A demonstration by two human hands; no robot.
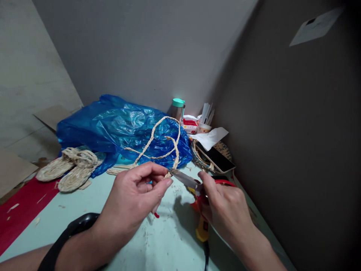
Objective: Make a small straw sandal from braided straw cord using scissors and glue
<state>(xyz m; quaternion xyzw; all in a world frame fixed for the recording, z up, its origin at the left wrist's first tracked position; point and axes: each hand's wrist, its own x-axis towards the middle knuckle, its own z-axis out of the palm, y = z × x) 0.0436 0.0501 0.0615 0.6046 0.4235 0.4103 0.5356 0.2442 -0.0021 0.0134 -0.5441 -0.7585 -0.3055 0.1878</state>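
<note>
My left hand (135, 195) pinches the near end of a braided straw rope (158, 137) between thumb and forefinger. The rope loops up over a blue plastic bag (113, 126) behind. My right hand (222, 207) grips red-handled scissors (187, 180), fingers through the handles. The blades point left and their tips meet the rope right at my left fingertips. A small red bit sticks out below my left hand.
A pair of woven straw sandals (69, 167) lies at the left on the pale green table (163, 241). At the back stand a steel flask with a teal lid (177, 108), a snack packet, a phone (218, 158) on a woven basket, and paper. A yellow tool (203, 229) lies under my right hand. A dark wall is close on the right.
</note>
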